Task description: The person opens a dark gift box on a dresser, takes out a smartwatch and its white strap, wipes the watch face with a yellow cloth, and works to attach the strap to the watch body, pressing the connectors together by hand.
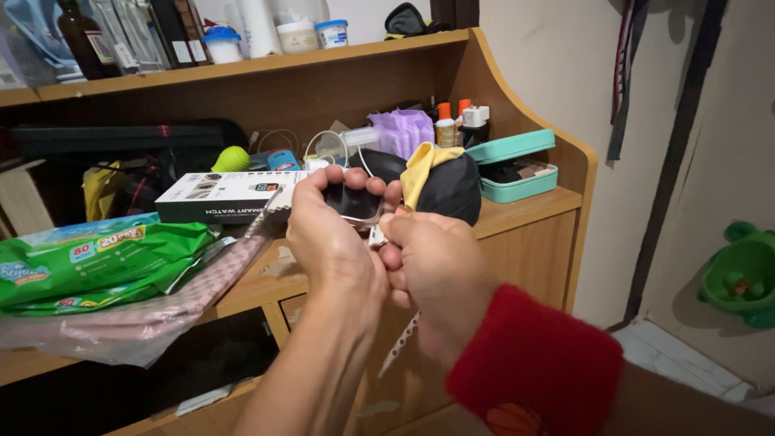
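Observation:
My left hand is closed around a small black rounded-square watch body, held up in front of the wooden shelf unit. My right hand, with a red cuff at the wrist, pinches beside it at a pale perforated strap that hangs down below both hands. A second strap end sticks out to the left of my left hand. Behind the hands lie a white and black product box and a black pouch with a yellow cloth.
A green plastic pack lies on pink fabric at the left. A teal case stands open at the right of the shelf. Bottles and jars line the top shelf. A green plastic toy sits by the wall at far right.

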